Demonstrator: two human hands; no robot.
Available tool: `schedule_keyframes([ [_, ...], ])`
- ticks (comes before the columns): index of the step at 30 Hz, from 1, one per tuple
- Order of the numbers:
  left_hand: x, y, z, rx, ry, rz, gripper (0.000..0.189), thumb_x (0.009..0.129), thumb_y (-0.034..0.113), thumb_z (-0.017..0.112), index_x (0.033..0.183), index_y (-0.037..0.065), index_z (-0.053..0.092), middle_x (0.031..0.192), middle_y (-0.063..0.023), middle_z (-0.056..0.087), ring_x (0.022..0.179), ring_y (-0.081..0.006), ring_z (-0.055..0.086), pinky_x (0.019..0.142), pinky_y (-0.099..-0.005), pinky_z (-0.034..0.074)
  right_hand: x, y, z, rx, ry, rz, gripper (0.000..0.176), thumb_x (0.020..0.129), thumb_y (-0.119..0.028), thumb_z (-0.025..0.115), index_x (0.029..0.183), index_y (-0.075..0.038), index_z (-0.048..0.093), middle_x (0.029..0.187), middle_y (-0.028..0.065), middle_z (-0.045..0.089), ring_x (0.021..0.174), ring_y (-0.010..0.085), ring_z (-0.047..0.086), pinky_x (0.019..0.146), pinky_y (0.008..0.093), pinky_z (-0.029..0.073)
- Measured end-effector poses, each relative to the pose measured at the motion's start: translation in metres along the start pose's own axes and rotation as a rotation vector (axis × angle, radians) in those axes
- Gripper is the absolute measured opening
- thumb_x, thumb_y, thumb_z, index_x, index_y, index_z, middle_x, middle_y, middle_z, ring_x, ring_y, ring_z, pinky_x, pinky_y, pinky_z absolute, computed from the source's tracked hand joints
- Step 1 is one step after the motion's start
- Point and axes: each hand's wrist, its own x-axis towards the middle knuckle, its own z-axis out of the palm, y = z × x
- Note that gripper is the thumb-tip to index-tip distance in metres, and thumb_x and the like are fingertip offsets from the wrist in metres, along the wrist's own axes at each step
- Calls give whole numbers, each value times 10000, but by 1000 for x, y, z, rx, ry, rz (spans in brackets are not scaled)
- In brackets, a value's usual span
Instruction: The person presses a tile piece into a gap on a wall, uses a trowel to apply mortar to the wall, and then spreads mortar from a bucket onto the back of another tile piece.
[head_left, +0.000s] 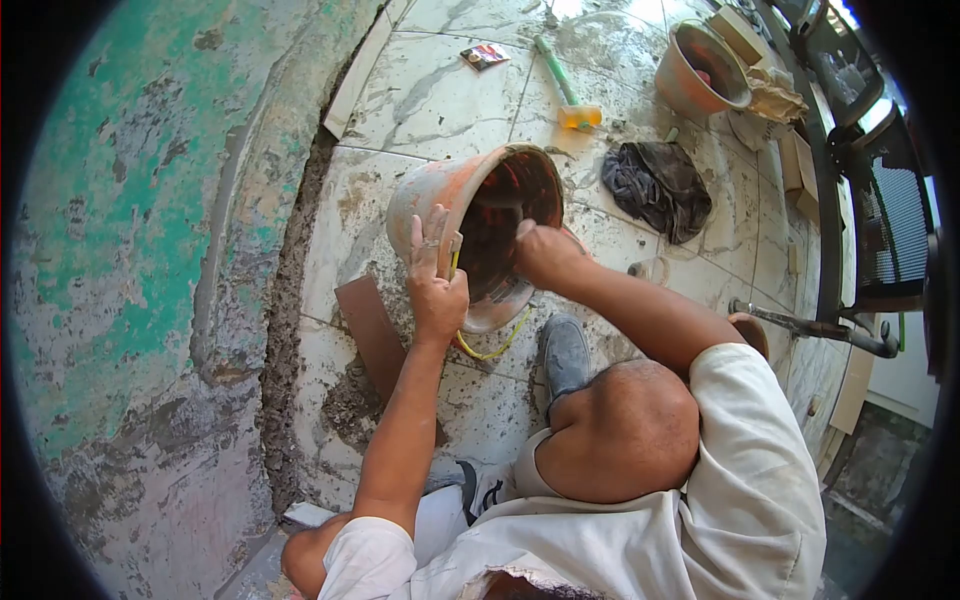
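Note:
An orange, cement-stained bucket point(463, 190) lies tipped on the tiled floor, its mouth turned toward the right. My left hand point(436, 285) grips the near side of its rim, fingers stretched along the outer wall and thumb at the edge. A yellow-green strip, which looks like the handle, hangs below that hand. My right hand point(545, 255) is closed in front of the bucket's opening; a greyish tool blade seems to extend from it into the dark inside, but the handle is hidden.
A brown board point(372, 325) lies left of the bucket beside the peeling green wall point(130, 200). Farther out are a green-handled mallet point(580, 117), a black bag point(657, 190), another bucket point(690, 75) and a mesh-backed chair point(895, 225). Mortar bits litter the floor.

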Motion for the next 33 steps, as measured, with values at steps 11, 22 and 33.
schedule_keyframes([
  [11,5,20,-14,-4,75,90,710,658,-151,460,1345,19,517,1426,-98,496,1435,-343,263,1122,-437,316,8,10,-67,-136,-4,-90,298,835,-233,639,984,22,678,967,198,695,883,342,694,737,404,571],
  [22,35,119,-72,-21,-191,496,449,733,-58,583,1145,92,676,1280,-46,623,1284,-233,517,1163,-575,45,-54,19,-106,917,-451,26,315,980,-245,439,1199,-51,559,769,102,572,577,155,582,489,299,520],
  [33,54,142,-93,-111,-291,578,385,725,-28,637,1082,96,708,1209,-81,664,1230,-257,567,1187,-518,60,-55,12,-47,1692,-878,-95,370,997,-389,447,1150,-77,577,672,15,492,480,91,470,410,230,405],
])
